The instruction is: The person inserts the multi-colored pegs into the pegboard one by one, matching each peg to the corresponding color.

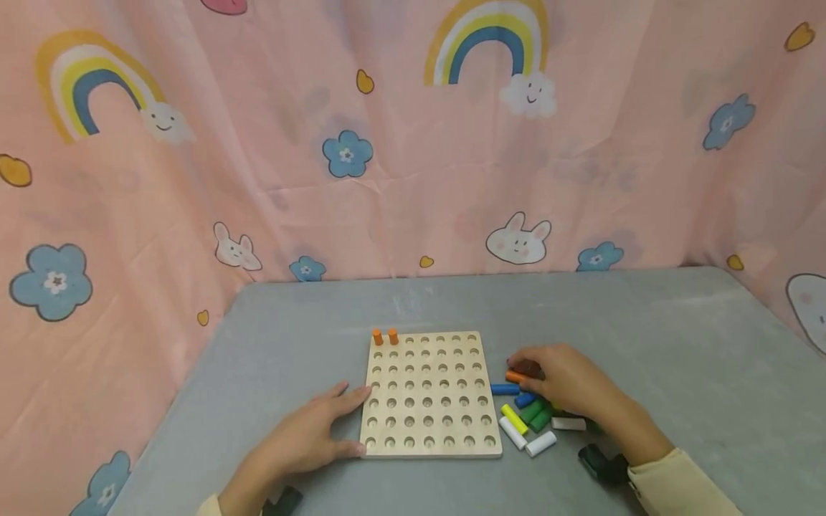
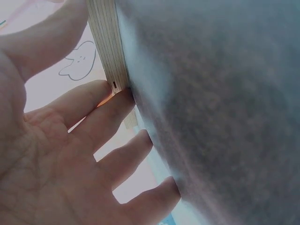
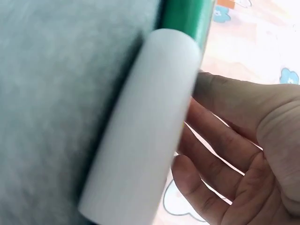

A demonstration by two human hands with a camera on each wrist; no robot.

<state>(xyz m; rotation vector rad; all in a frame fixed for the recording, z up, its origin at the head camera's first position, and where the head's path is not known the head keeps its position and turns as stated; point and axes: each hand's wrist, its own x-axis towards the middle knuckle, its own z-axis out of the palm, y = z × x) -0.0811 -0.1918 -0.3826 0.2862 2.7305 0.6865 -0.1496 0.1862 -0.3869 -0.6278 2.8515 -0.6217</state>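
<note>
A square pale wooden board (image 1: 418,394) with rows of round holes lies flat on the table. Two orange pegs (image 1: 393,337) stand upright in its far left corner holes. My left hand (image 1: 310,433) is spread along the board's left side, thumb and fingertips against its edge (image 2: 108,42). To the right of the board, my right hand (image 1: 571,373) reaches down into a pile of loose pegs and pinches an orange peg (image 1: 515,376) at thumb and fingers. Up close in the right wrist view, a white peg (image 3: 140,126) partly hides those fingertips.
Around the right hand lie blue pegs (image 1: 505,389), a yellow peg (image 1: 514,419), green pegs (image 1: 540,418) and white pegs (image 1: 540,443). The grey table (image 1: 290,344) ends at a pink patterned curtain (image 1: 400,215) at the back.
</note>
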